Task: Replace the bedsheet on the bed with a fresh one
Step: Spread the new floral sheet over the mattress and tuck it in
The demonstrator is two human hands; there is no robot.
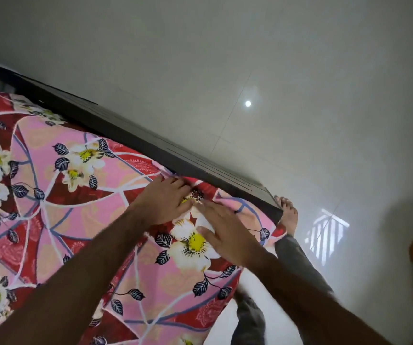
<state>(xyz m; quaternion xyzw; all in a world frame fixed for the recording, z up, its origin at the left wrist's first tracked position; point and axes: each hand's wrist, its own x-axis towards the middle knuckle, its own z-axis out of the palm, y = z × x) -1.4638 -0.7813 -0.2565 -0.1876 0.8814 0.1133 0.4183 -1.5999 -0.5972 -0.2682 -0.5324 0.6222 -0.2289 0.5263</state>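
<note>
Both hands flat on the floral bedsheet (81, 195): left hand (168, 200) and right hand (225, 232) with fingers straight, clamping nothing, the dark bed frame (175, 155) just beyond.

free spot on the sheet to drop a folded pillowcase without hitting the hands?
Free: the floral bedsheet left of the left hand, bordered above by the dark bed frame. Crowded: the corner by the frame end, where the left hand and right hand lie flat, close together, with a foot beside it.
</note>
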